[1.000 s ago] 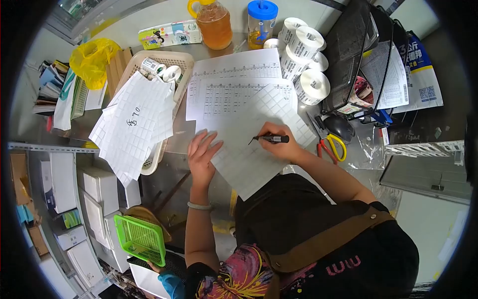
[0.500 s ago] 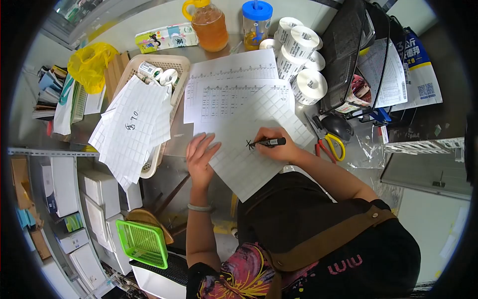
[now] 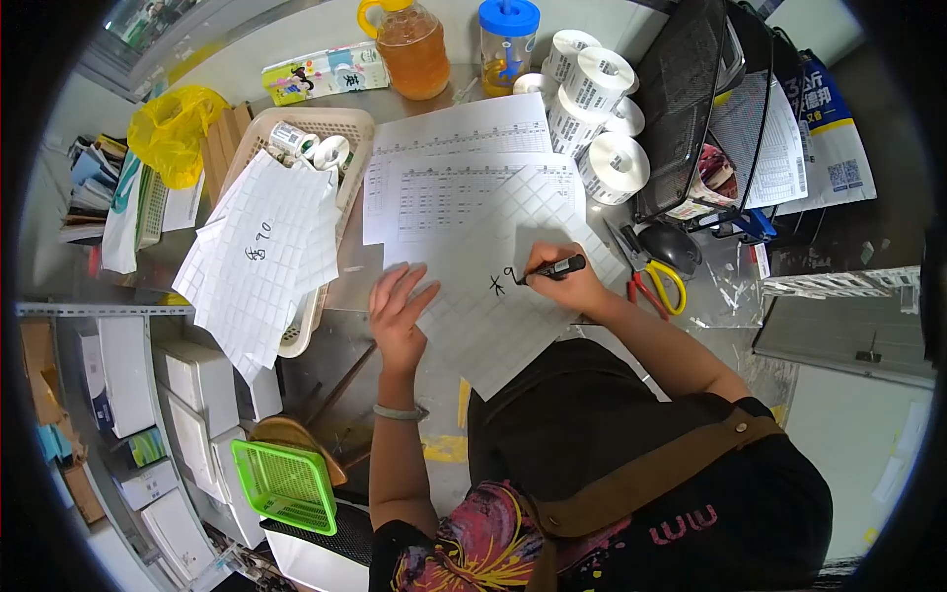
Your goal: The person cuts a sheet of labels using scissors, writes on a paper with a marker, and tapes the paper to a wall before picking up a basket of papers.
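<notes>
Currently the right hand (image 3: 560,286) pinches a black marker (image 3: 555,266), writing on the label sheet (image 3: 493,340). The left hand (image 3: 400,308), fingers spread, seemingly pins it. The next stroke needs the sheet steady.

the left hand (image 3: 400,308) lay flat, palm down, fingers spread and pointing away from the body, its bare forearm stretched straight forward. the right hand (image 3: 564,284) was curled in a writing grip, thumb and fingers pinched together, its bare forearm angled in from the right, elbow bent. the hands were close but apart.
</notes>
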Tool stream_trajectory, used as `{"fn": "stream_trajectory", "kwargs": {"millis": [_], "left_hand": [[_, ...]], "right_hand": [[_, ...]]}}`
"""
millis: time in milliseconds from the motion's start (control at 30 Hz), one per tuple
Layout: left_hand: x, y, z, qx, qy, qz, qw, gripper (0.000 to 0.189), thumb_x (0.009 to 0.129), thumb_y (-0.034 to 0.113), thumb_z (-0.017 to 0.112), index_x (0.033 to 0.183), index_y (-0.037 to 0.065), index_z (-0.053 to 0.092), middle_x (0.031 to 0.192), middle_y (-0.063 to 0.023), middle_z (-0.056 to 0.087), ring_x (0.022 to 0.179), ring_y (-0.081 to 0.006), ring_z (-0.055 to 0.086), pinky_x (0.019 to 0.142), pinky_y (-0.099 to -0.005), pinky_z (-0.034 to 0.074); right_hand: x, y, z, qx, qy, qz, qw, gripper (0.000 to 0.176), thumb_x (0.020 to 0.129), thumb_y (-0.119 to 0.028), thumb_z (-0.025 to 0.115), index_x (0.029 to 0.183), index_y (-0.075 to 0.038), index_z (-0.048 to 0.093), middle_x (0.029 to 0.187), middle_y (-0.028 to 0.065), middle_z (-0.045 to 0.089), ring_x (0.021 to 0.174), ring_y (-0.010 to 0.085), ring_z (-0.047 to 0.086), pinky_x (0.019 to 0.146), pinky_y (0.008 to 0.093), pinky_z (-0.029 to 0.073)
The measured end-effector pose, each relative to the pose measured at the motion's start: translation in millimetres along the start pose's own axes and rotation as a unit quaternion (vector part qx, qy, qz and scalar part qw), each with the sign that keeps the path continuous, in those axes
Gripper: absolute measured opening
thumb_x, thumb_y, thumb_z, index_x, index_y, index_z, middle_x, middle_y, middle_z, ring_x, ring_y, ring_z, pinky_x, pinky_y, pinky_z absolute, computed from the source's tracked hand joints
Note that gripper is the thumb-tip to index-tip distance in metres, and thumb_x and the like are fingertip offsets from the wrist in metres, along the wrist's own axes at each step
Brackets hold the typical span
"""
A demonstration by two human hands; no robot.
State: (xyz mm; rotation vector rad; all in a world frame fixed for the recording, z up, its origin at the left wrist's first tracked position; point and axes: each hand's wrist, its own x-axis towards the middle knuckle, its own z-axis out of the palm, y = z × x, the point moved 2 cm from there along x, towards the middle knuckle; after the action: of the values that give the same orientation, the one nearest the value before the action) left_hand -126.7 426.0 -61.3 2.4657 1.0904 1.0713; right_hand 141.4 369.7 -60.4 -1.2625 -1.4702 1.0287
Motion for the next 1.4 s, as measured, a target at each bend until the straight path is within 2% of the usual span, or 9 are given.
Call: {"fn": "stream_trajectory", "kwargs": {"millis": [200,500,600,733,900,1067,1167,1300,1400], "left_hand": [[0,0,-1,-0.003,0.006,0.011,1.000,0.037,0.067,-0.005,0.052,0.092,0.010,0.075,0.113,-0.0045,0.068,0.114,-0.0275,0.057,0.099,-0.0423,0.042],[-2,-2,1,-0.013,0.000,0.002,1.000,0.035,0.070,-0.001,0.053,0.093,0.010,0.077,0.113,-0.0076,0.068,0.115,-0.0286,0.056,0.101,-0.0411,0.040],[-5,-4,-1,-0.026,-0.010,0.001,1.000,0.041,0.066,-0.005,0.052,0.095,0.012,0.076,0.119,-0.0052,0.066,0.118,-0.0284,0.054,0.102,-0.0438,0.040],[3,17,-23,0.029,0.004,0.039,0.999,0.037,0.068,-0.001,0.056,0.096,0.013,0.076,0.122,-0.0073,0.064,0.121,-0.0299,0.051,0.106,-0.0478,0.035],[28,43,-104,0.136,0.133,0.072,0.979,0.026,0.078,0.020,0.063,0.095,0.006,0.076,0.122,-0.0215,0.061,0.114,-0.0375,0.057,0.099,-0.0491,0.044],[59,17,-205,0.264,0.283,0.059,0.920,0.030,0.083,0.013,0.069,0.112,0.004,0.071,0.132,-0.0198,0.055,0.120,-0.0346,0.054,0.102,-0.0438,0.044],[51,-27,-225,0.216,0.271,-0.017,0.938,0.033,0.084,0.010,0.068,0.117,0.005,0.068,0.135,-0.0174,0.054,0.122,-0.0319,0.053,0.104,-0.0406,0.043],[18,-99,-230,0.162,0.237,-0.094,0.953,0.036,0.081,0.000,0.064,0.117,0.006,0.069,0.136,-0.0141,0.054,0.122,-0.0285,0.053,0.103,-0.0381,0.044],[4,-118,-231,0.297,0.131,-0.118,0.938,0.043,0.076,-0.007,0.059,0.115,0.008,0.071,0.137,-0.0135,0.053,0.122,-0.0289,0.052,0.102,-0.0368,0.044]], "right_hand": [[2,-3,2,0.007,0.153,0.056,0.987,0.006,0.079,-0.004,0.064,0.078,-0.001,0.060,0.068,0.0000,0.054,0.064,0.0070,0.049,0.059,0.0254,0.040],[-4,7,-4,0.000,0.077,0.056,0.995,0.004,0.079,-0.003,0.063,0.078,-0.002,0.060,0.071,0.0007,0.056,0.066,0.0072,0.049,0.059,0.0255,0.040],[-6,10,-9,0.067,0.047,0.048,0.995,0.003,0.081,-0.002,0.062,0.084,-0.002,0.062,0.074,0.0020,0.058,0.069,0.0084,0.053,0.062,0.0255,0.042],[-11,-8,-26,0.119,0.173,-0.004,0.978,0.016,0.085,-0.006,0.057,0.099,0.001,0.061,0.078,0.0064,0.064,0.064,0.0076,0.051,0.056,0.0226,0.039],[-27,-55,-38,0.123,0.185,-0.054,0.973,0.026,0.095,-0.013,0.054,0.117,0.001,0.054,0.089,0.0154,0.067,0.065,0.0099,0.052,0.056,0.0231,0.039],[-37,-45,-30,-0.062,0.127,-0.106,0.984,0.023,0.092,-0.003,0.060,0.115,-0.001,0.056,0.094,0.0129,0.068,0.079,0.0221,0.064,0.072,0.0347,0.051],[-40,-23,-19,-0.237,0.036,-0.104,0.965,0.039,0.080,-0.012,0.072,0.115,-0.004,0.057,0.109,0.0110,0.066,0.099,0.0342,0.061,0.087,0.0417,0.049],[-32,-34,-1,-0.342,-0.030,-0.168,0.924,0.049,0.076,-0.025,0.073,0.118,-0.006,0.056,0.127,0.0138,0.056,0.122,0.0345,0.047,0.102,0.0453,0.038],[-31,-30,2,-0.356,-0.029,-0.166,0.919,0.049,0.076,-0.025,0.072,0.117,-0.005,0.056,0.125,0.0147,0.057,0.120,0.0348,0.049,0.101,0.0455,0.039]]}}
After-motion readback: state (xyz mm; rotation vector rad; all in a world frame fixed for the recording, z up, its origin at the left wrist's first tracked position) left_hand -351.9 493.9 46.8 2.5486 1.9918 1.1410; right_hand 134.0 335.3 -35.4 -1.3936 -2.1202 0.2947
